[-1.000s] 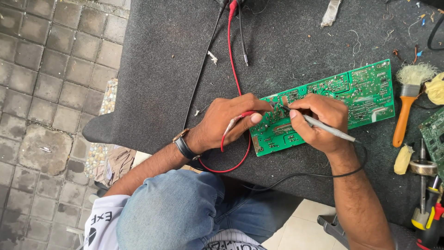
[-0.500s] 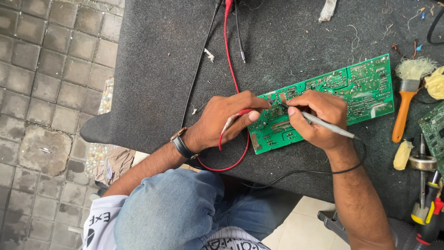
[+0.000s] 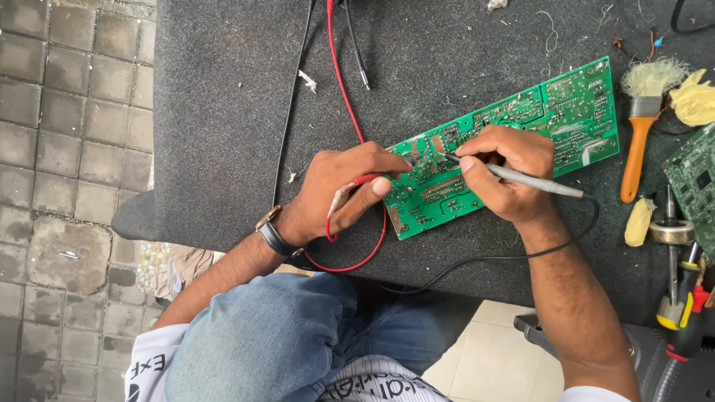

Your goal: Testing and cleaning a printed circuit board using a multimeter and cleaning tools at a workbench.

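On the dark desk, the left hand pinches a red probe between thumb and fingers, its tip on the near left part of the green circuit board. The red lead loops under the wrist. Just right, the right hand grips a grey probe like a pen, tip touching the board. Further right lies an orange-handled brush.

An electronics repair workshop: a dark felt-covered bench carries a green circuit board, test leads, a brush and screwdrivers, beside a paved floor.
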